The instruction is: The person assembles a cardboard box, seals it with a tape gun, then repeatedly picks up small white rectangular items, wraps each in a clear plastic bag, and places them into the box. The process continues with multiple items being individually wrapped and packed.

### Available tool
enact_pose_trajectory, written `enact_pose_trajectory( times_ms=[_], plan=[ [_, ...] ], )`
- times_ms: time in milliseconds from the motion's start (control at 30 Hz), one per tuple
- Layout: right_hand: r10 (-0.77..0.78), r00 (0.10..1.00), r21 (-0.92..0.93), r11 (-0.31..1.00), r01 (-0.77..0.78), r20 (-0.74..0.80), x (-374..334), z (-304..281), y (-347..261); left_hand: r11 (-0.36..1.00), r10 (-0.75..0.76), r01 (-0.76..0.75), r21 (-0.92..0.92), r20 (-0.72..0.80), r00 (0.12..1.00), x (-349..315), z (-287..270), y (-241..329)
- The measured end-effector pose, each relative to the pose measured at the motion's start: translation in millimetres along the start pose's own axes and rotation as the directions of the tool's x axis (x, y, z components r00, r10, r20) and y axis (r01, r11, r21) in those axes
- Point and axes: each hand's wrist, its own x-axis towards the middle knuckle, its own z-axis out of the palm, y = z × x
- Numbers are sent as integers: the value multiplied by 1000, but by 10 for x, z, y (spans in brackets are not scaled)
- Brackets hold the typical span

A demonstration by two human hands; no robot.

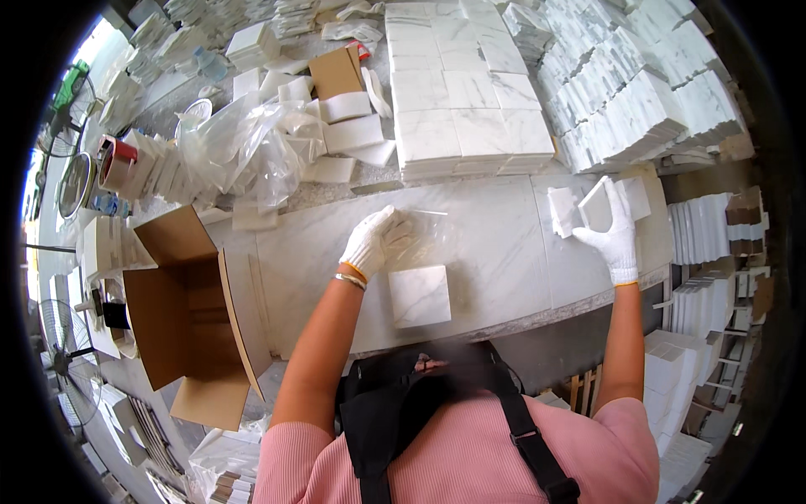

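Note:
My left hand (pixel 378 240), in a white knit glove, has its fingers curled at a clear plastic bag (pixel 421 244) over the worktop. Just nearer to me, a square white marble tile (pixel 420 296) with faint grey veins lies flat. At the right, my gloved right hand (pixel 611 228) has thumb and fingers around a thin white square piece (pixel 596 208), tilted up. I cannot tell whether that piece is foam or stone. Beside it stand a small white stack (pixel 563 212) on the left and another white square (pixel 635 198) on the right.
An open cardboard box (pixel 195 315) stands at the left, flaps out. Stacked marble tiles (pixel 462 92) rise at the back, with more tile stacks (pixel 634 92) at the far right. Crumpled plastic bags (pixel 243 151) and white foam sheets (pixel 353 133) lie back left. A fan (pixel 63 361) stands far left.

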Motion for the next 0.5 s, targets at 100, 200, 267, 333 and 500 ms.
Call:
enact_pose_trajectory(
  times_ms=[100, 200, 267, 333, 500],
  plan=[
    [-274, 931, 138, 959, 246, 241, -315, 352, -1129, 1000, -5, 5, 25, -4, 1000, 44, -62, -27],
    [-503, 768, 222, 864, 451, 398, -578, 775, -1823, 999, 7, -6, 45, -29, 1000, -9, 49, -4],
    [-578, 686, 244, 813, 528, 442, -714, 985, -2126, 1000, 9, -9, 25, -3, 1000, 25, 38, 13],
    [-628, 637, 240, 770, 591, 446, -803, 1188, -2257, 1000, 11, -11, -10, 20, 1000, 44, -15, -9],
    [-597, 650, 127, 775, 620, 471, -832, 1399, -2310, 998, 1, 0, 55, -23, 1000, 1, 68, 17]
  ],
)
